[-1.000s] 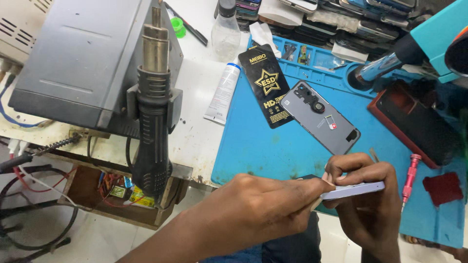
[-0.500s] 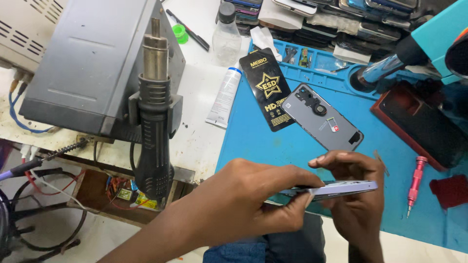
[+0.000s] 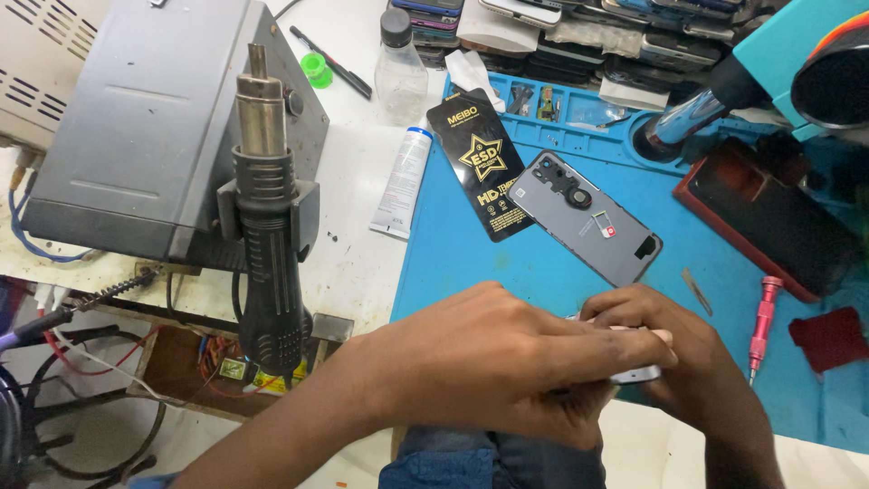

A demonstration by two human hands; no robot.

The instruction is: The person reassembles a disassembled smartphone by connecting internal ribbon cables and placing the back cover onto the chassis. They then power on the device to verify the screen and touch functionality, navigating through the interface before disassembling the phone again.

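Both my hands hold a thin phone (image 3: 634, 373) edge-on over the near edge of the blue work mat (image 3: 471, 263). My left hand (image 3: 507, 358) lies across the top of it and hides most of it. My right hand (image 3: 674, 353) cups it from beneath and the right. Only a pale sliver of the phone shows between the fingers. A grey phone back cover (image 3: 584, 217) with camera cut-outs lies flat on the mat just beyond my hands.
A black hot-air gun (image 3: 269, 226) hangs on a grey rework station (image 3: 154, 127) at left. A black screen-protector packet (image 3: 484, 167), white tube (image 3: 401, 181), clear bottle (image 3: 399, 63), red screwdriver (image 3: 763, 321), dark red phone (image 3: 769, 217) and stacked phones (image 3: 579, 36) surround the mat.
My left hand has slid rightward over the phone, covering it. The phone has tipped from showing its face to lying edge-on and mostly hidden. My right hand stays under it.
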